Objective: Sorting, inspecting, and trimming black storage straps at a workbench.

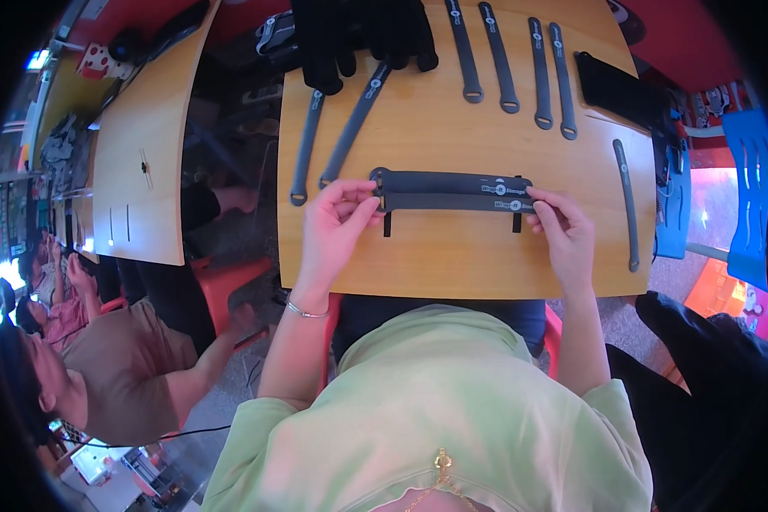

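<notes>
Two dark grey fastening straps (452,182) with pale printing lie side by side across the wooden table in front of me. Two thin black strips (387,224) stick out from under them, one near each end. My left hand (337,224) pinches the left ends of the straps, where a slotted end shows. At the other end, my right hand (565,226) pinches the straps' right ends between thumb and fingers. How firmly each strap is gripped is hidden by the fingertips.
Several similar straps (497,60) lie toward the far edge, with one strap (627,205) at the right. Black cloth-like things (363,34) cover the far left corner. A flat black object (619,92) sits far right. A person (132,367) sits left by another table (154,205).
</notes>
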A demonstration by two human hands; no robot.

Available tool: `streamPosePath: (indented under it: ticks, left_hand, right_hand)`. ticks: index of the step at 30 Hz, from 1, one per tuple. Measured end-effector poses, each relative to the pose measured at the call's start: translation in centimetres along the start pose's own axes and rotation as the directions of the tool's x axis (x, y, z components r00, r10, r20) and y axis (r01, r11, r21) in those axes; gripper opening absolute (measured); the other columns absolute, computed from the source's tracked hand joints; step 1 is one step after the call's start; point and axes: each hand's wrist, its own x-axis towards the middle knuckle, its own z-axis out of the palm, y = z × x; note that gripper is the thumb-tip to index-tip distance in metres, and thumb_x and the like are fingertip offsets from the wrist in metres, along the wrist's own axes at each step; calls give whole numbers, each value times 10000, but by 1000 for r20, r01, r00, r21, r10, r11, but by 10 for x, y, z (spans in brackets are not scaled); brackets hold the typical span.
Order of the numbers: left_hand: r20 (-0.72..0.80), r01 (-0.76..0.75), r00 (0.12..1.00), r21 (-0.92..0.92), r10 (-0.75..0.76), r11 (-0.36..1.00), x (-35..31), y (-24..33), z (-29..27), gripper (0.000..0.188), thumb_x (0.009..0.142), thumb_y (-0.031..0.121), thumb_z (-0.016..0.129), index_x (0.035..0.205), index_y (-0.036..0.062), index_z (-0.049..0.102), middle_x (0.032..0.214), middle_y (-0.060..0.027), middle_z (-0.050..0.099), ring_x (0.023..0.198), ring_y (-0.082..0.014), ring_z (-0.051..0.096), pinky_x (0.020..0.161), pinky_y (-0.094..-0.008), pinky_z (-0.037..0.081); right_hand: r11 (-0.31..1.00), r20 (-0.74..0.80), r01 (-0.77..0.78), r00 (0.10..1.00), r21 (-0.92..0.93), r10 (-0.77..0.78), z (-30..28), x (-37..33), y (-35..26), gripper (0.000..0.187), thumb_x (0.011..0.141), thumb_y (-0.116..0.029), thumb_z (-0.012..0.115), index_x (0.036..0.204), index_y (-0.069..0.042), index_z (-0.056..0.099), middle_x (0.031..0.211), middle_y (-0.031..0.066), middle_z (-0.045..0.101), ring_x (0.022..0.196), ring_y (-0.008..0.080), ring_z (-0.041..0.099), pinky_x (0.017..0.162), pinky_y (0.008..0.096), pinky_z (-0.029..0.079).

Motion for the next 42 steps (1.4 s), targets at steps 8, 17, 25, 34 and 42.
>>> streamPosePath:
  ticks: [8,17,25,34,42]
  left_hand:
    - [-95,-30,995,131,43,991,12,-10,-2,90,838,-11,613,923,-33,589,792,-51,635,701,-92,627,643,-203,521]
    - [-136,-17,990,198,44,980,14,-12,-2,84,815,-24,633,894,-36,607,767,-34,637,658,-67,600,601,-181,494]
    - [-175,-9,983,213,47,977,15,-14,1,77,802,-18,649,874,-33,627,749,-31,644,634,-57,590,584,-175,482]
    - [-190,-7,980,243,55,970,16,-15,2,70,797,-20,653,863,-28,632,735,-26,642,622,-46,576,572,-168,474]
    - [-207,-2,977,264,59,964,16,-15,4,71,792,-25,654,860,-26,633,733,-20,637,619,-39,565,563,-164,461]
  right_hand:
    - [996,-28,-30,999,-80,28,5,7,0,170,894,-1,535,1050,1,602,850,17,562,690,56,540,607,171,433]
    - [996,-82,-47,996,-81,40,7,9,6,98,850,-7,607,921,-12,540,777,3,570,648,44,534,583,178,448]
    - [993,-95,-63,994,-103,53,9,11,5,98,851,-19,611,928,-13,550,775,-1,571,645,40,529,577,172,441]
    - [993,-108,-68,992,-92,58,9,12,7,100,848,-23,622,924,-14,559,768,-7,575,639,33,526,568,165,435]
    - [988,-136,-67,990,-138,48,12,12,7,111,832,-19,641,913,-15,565,762,-6,575,630,33,513,568,162,425]
